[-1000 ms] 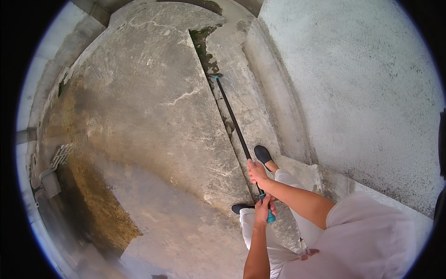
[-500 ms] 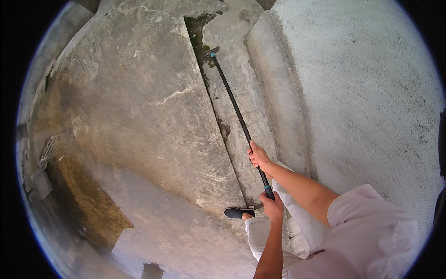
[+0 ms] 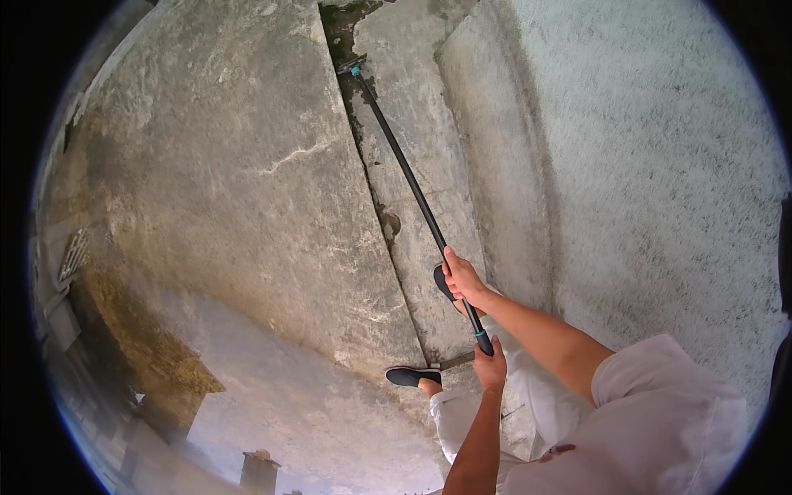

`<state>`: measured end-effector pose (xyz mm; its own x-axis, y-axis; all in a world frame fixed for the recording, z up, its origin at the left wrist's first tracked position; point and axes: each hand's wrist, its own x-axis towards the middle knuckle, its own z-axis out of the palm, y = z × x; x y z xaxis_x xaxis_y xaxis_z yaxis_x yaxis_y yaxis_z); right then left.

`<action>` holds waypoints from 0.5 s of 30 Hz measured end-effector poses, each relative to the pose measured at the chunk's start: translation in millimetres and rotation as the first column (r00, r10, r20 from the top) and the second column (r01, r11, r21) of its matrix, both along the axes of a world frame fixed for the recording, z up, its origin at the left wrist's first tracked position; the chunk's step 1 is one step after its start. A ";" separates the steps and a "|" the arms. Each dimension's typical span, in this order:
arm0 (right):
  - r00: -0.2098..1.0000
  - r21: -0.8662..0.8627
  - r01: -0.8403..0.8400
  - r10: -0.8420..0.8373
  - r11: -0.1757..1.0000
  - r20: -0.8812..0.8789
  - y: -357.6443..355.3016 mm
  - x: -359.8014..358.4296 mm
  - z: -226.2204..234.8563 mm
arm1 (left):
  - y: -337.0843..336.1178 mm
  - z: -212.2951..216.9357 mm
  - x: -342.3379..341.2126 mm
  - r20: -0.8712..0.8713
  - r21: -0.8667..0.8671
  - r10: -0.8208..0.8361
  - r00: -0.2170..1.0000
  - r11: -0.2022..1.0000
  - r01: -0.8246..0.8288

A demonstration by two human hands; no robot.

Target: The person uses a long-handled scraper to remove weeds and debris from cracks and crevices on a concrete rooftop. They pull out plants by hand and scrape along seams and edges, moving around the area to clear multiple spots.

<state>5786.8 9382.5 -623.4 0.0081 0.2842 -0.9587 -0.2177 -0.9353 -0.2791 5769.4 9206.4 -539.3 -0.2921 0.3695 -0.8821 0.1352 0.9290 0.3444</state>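
Note:
Both my hands are closed on a long-handled brush (image 3: 403, 163) with a black pole and blue collars. My right hand (image 3: 464, 279) wraps round the lower part of the pole. Lower down, my left hand (image 3: 490, 366) grips its thick dark end. The narrow, dark brush head (image 3: 352, 64) lies at the far end of the pole, in the mossy, damp gap (image 3: 337, 33) along a concrete slab's edge. Its bristles are too small to make out clearly.
A worn concrete slab (image 3: 247, 190) spreads to the left of the gap. A rough pale wall (image 3: 652, 165) rises on the right. My dark shoes (image 3: 414, 377) stand near the slab edge. At far left is a slotted grate (image 3: 74, 256).
The brush head has moved left, and slightly farther away, to the slab's edge. My right shoe now shows beside my right hand. Both hands keep their hold on the pole.

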 end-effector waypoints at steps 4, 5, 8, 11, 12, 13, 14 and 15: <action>1.000 -0.027 0.016 -0.016 1.000 -0.001 0.9 -1.7 -13.9 | -3.6 -13.2 -0.5 -0.002 -0.013 -0.033 0.999 0.999 0.033; 1.000 -0.030 0.027 -0.027 0.999 -0.001 0.4 -2.0 -19.0 | -2.9 -16.8 -1.0 -0.003 -0.016 -0.033 0.999 0.999 0.033; 1.000 -0.042 0.031 -0.031 0.999 0.001 -4.6 -10.8 -29.5 | -18.2 -41.4 -9.2 0.000 -0.045 -0.060 0.998 0.997 0.060; 0.998 -0.010 0.045 -0.045 0.999 0.055 -1.0 -14.0 -50.4 | -20.7 -77.9 -8.2 0.043 -0.008 0.006 0.999 1.000 -0.005; 0.998 0.034 0.029 -0.031 0.999 0.061 4.9 -15.1 -61.3 | -17.2 -91.0 -8.9 0.067 0.004 0.027 0.997 1.000 -0.028; 0.998 0.080 0.011 -0.016 0.997 0.064 9.8 -16.2 -76.7 | -16.7 -111.1 -8.0 0.117 0.116 0.113 0.987 0.985 -0.126; 0.997 0.127 -0.003 -0.007 0.992 0.072 16.2 -16.1 -91.8 | -10.7 -130.0 -9.1 0.136 0.173 0.104 0.985 0.977 -0.127; 0.997 0.129 0.002 -0.013 0.992 0.082 25.7 -15.8 -101.4 | -3.4 -142.1 -8.4 0.143 0.201 0.101 0.985 0.971 -0.128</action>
